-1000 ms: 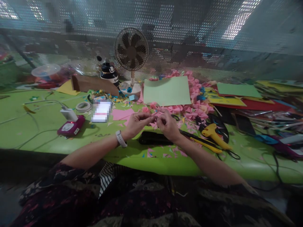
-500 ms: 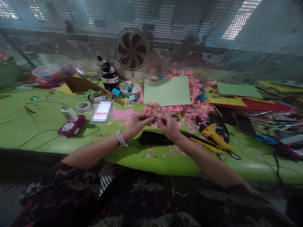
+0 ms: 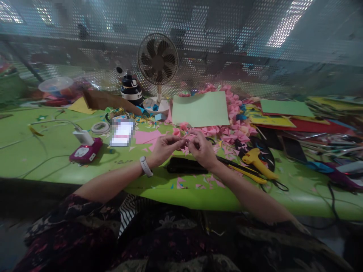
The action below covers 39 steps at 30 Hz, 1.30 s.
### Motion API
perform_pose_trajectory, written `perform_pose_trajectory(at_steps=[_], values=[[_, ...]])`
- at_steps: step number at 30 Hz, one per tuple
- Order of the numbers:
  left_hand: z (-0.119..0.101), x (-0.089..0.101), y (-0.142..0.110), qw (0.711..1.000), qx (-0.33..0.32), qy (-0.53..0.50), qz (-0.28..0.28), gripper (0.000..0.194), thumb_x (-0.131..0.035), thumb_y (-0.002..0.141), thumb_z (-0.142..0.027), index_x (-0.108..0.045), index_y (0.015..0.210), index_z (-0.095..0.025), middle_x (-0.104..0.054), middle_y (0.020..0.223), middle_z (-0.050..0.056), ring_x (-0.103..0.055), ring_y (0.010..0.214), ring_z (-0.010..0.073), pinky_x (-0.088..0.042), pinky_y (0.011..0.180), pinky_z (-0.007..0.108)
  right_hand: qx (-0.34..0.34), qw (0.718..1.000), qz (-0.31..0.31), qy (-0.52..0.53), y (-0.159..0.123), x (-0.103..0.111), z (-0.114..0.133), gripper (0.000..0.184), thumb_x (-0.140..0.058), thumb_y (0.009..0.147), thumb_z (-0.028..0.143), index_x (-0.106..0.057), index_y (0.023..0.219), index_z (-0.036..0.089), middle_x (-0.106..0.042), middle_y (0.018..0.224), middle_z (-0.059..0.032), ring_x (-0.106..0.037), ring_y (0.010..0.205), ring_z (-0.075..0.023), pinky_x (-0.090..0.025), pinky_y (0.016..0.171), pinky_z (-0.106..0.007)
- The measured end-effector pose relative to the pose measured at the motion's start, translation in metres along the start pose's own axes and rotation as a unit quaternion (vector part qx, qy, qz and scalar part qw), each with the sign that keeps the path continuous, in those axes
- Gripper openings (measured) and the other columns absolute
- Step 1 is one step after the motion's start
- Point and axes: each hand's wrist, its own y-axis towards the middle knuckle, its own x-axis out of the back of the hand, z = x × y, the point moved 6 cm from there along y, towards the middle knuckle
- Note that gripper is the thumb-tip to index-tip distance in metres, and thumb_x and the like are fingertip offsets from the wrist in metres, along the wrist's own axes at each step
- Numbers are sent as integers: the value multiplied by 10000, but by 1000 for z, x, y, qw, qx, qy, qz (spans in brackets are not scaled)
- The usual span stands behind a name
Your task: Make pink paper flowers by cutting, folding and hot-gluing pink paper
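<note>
A: Hands?
B: Left hand (image 3: 165, 150) and right hand (image 3: 202, 151) meet fingertip to fingertip, both in a narrow pinch. Between the tips: a small bit (image 3: 186, 143), too small to identify.

A: Where's that relative to the surface (image 3: 163, 197)?
B: Mid-width, beyond the near edge. Height above it: can't tell.

A: Near edge?
B: Runs across below the hands; both forearms cross it. Pink scraps (image 3: 180, 183) lie just inside it, between the forearms. Black tool (image 3: 184, 165) sits between scraps and hands, one end overlapped by the right hand in view.

A: Room left?
B: Bare green between the left forearm and purple block (image 3: 87, 152). Phone (image 3: 123, 133) and tape (image 3: 100, 128) are beyond that, side by side. Pink sheets (image 3: 148, 136) reach close to the left hand.

A: Right?
B: Tight. Yellow glue gun (image 3: 258, 161) is near the right forearm, with a yellow cutter (image 3: 248, 174) between them. Bare green past those, toward the near edge.

A: Far side?
B: Pink paper pile (image 3: 234, 130) starts right behind the fingertips. Green sheet (image 3: 200, 109) lies against the pile. Fan (image 3: 158, 60) and bottle (image 3: 131, 92) stand upright near the mesh (image 3: 227, 49).
</note>
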Motion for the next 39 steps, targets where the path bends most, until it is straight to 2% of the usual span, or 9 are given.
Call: perform_pose_trajectory(at_steps=[14, 17, 20, 22, 25, 31, 36, 39], values=[[-3, -4, -2, 999, 21, -26, 4, 308, -847, 670, -442, -764, 772, -163, -721, 690, 31, -608, 587, 103, -497, 590, 247, -26, 999, 28, 10, 1, -1, 3, 332, -532, 899, 258, -509, 1215, 157, -500, 560, 75, -459, 486, -121, -372, 524, -263], [0, 1, 0, 999, 26, -45, -17, 309, -847, 671, -438, -748, 751, -156, -703, 660, 22, -596, 575, 93, -481, 587, 235, -57, 996, 43, 45, 1, -3, 0, 339, -517, 932, 331, -511, 1227, 163, -535, 581, 60, -504, 504, -131, -420, 543, -275], [4, 9, 4, 995, 28, -79, -57, 314, -859, 654, -429, -714, 700, -155, -670, 619, 0, -563, 541, 72, -456, 567, 220, -73, 993, 52, 75, 2, -6, -3, 432, -542, 932, 432, -511, 1261, 155, -617, 692, 9, -584, 586, -152, -482, 595, -298], [6, 15, 7, 991, 32, -99, -84, 328, -874, 629, -427, -695, 676, -157, -655, 605, -10, -548, 533, 66, -438, 554, 212, -60, 995, 45, 58, 2, -6, -4, 496, -617, 887, 454, -525, 1272, 155, -675, 843, -47, -650, 740, -190, -528, 690, -328], [7, 19, 11, 988, 32, -110, -103, 346, -883, 613, -433, -674, 650, -159, -636, 590, -15, -536, 539, 66, -414, 544, 208, -34, 999, 32, 19, 1, -6, -4, 493, -667, 860, 435, -565, 1263, 169, -696, 1020, -98, -671, 928, -234, -550, 812, -367], [0, 22, 11, 992, -9, -67, -109, 353, -848, 676, -434, -635, 615, -160, -610, 575, -19, -502, 524, 60, -403, 543, 215, 21, 999, 35, -25, 2, -5, 1, 325, -547, 957, 411, -664, 1161, 186, -715, 1090, -112, -685, 964, -225, -552, 841, -352], [-9, 19, 10, 994, -33, -37, -93, 333, -859, 653, -445, -689, 701, -163, -662, 644, -3, -564, 577, 79, -463, 591, 231, 36, 996, 33, -68, 2, -3, -1, 316, -488, 991, 372, -690, 1147, 184, -745, 964, -95, -694, 817, -212, -547, 750, -338], [-11, 18, 9, 995, -37, -40, -88, 352, -869, 629, -456, -710, 731, -159, -686, 677, 7, -595, 600, 90, -486, 603, 238, 43, 997, 33, -64, 4, 0, -2, 328, -475, 997, 385, -700, 1131, 187, -745, 901, -85, -692, 797, -212, -548, 745, -339]])
